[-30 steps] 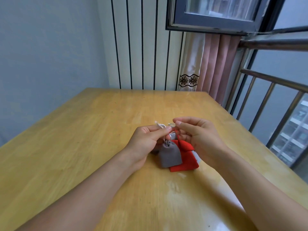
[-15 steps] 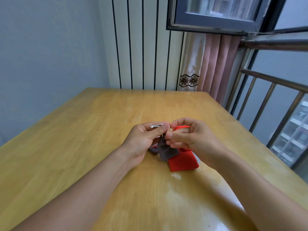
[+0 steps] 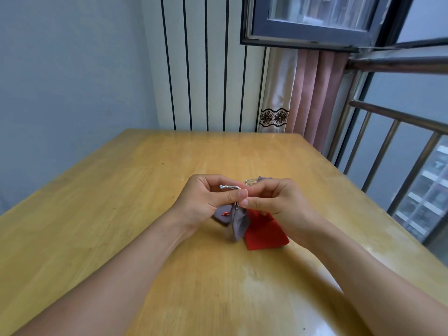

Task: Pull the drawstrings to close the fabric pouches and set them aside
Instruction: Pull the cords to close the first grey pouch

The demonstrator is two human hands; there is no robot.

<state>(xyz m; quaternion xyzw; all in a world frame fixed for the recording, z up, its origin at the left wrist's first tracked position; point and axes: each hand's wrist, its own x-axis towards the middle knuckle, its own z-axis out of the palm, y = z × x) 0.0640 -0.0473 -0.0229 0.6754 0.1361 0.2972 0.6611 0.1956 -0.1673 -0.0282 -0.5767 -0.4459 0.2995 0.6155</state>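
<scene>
Both hands meet above the middle of the desk, nearer the right edge than the left.

Left hand: fingers curled, thumb and forefinger pinching a pale cord. The cord's knotted end sticks out to the left, above the knuckles. Grip narrow, closed on the cord.

Right hand: fingers curled, thumb tip touching the left thumb tip. Grip narrow, pinching at the gathered neck of the grey pouch; whether it holds cord or cloth there, I cannot tell.

The grey pouch hangs from the pinch point below the two thumbs, its neck drawn tight, its body creased and tilted. Its lower end looks to be at or just above the desk; contact not certain.

Red pouch: lies flat on the desk just beside the grey pouch, on its right, partly under the right hand. Its near edge points at the desk's near edge.

A second grey pouch lies on the desk under the left hand, mostly hidden, with a bit of red cord showing on it.

Beyond the right hand's knuckles, a scrap of grey cloth and pale cord ends show; what they belong to is hidden.

Past the far edge: striped wall panel, curtain, window. Railing along the right edge.
</scene>
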